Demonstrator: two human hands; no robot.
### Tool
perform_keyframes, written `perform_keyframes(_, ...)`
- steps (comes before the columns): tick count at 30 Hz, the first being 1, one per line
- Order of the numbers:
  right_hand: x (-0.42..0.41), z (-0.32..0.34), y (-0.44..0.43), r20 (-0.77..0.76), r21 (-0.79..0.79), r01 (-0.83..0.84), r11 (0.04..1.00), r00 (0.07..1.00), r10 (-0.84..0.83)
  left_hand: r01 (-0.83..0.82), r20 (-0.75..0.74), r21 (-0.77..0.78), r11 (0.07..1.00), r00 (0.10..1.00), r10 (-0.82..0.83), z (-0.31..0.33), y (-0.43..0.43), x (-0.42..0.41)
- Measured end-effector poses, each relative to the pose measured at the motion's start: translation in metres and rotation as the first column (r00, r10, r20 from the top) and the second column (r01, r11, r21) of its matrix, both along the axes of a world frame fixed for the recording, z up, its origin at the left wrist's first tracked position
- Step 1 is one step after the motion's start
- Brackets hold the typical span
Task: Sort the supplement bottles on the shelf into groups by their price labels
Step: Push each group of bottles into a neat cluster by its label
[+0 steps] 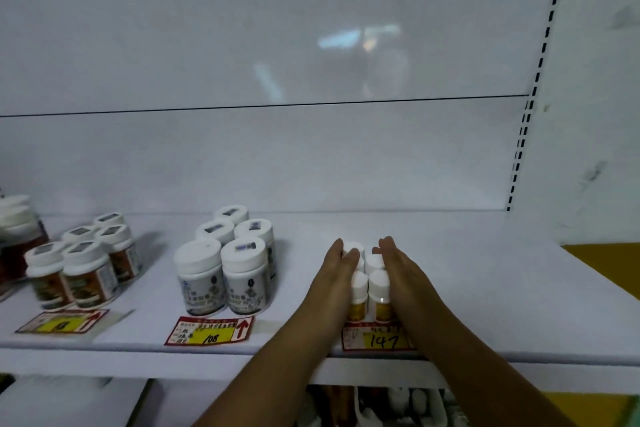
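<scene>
Several small yellow-labelled bottles with white caps (369,282) stand packed together on the white shelf (485,288), behind a price label reading 147 (379,340). My left hand (334,282) lies flat against the group's left side and my right hand (403,279) against its right side, fingers straight, pressing the bottles between the palms. Left of them stands a group of white bottles with grey labels (228,260) behind a label reading 108 (209,331). Further left is a group of brown-labelled bottles (81,263) behind a third price label (62,322), its number blurred.
Larger dark bottles with white caps (15,232) stand at the far left edge. The shelf's back panel (311,149) rises behind the groups, with a slotted upright (519,149) at the right. A lower shelf with white items (398,402) shows beneath.
</scene>
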State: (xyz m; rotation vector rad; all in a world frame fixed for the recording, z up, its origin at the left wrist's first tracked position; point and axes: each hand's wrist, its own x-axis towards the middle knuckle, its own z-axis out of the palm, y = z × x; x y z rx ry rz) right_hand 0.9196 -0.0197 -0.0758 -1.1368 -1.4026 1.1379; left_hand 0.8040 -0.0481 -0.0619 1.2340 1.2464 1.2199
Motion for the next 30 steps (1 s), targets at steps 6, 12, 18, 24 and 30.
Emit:
perform_keyframes(6, 0.003, 0.0, -0.001, -0.146, 0.006, 0.063, 0.998, 0.987, -0.062, -0.056, -0.23, 0.194, 0.979, 0.968, 0.101, 0.008, -0.009, 0.002)
perform_keyframes(12, 0.008, 0.006, -0.02, -0.18, 0.387, 0.353, 0.852, 0.935, -0.306, 0.101, -0.455, 0.406, 0.908, 0.884, 0.106, 0.034, -0.036, -0.016)
perform_keyframes(18, -0.02, 0.044, -0.044, 0.012, 0.646, 0.357, 0.674, 0.879, -0.477, 0.232, -0.736, 0.483, 0.844, 0.631, 0.248, 0.056, -0.076, -0.117)
perform_keyframes(24, -0.147, 0.076, -0.093, 0.482, 0.717, -0.116, 0.687, 0.795, -0.369, 0.279, -0.922, 0.369, 0.887, 0.227, 0.312, 0.061, -0.113, -0.267)
perform_keyframes(30, -0.246, 0.06, -0.116, 0.902, 0.381, -0.531, 0.757, 0.393, -0.178, 0.261, -0.961, 0.272, 0.926, 0.027, 0.275, 0.069, -0.126, -0.35)
